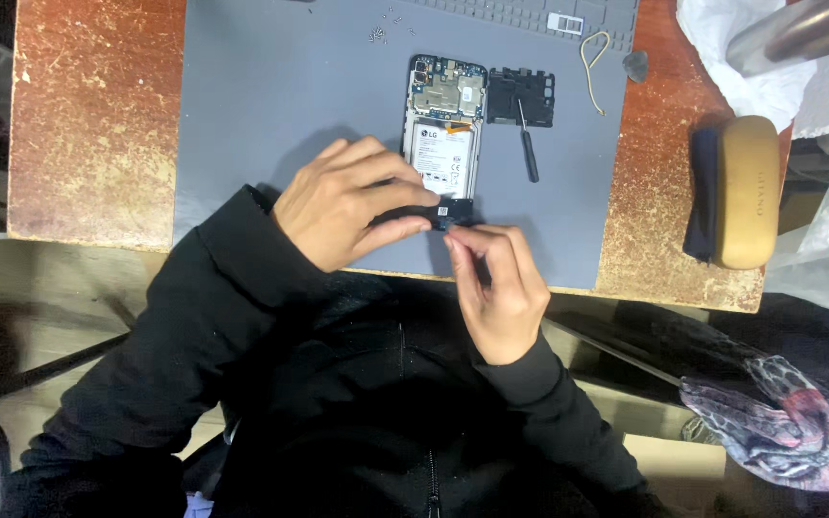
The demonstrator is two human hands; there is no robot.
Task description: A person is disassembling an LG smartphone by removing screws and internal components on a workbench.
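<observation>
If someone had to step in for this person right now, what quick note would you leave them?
Left hand: pressing on the lower end of the opened phone, steadying it.
Right hand: fingertips pinching at the small dark part at the phone's bottom edge.
On the grey mat: black inner cover and screwdriver right of the phone, loose screws at upper left.
Done: back off, cover and screws out, board and battery exposed.
Left: the bottom part is not yet clear of the phone.

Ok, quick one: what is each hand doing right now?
Left hand: fingers closed on the lower end of the opened phone.
Right hand: fingertips pinched at the phone's bottom edge; whether it holds anything cannot be told.
</observation>
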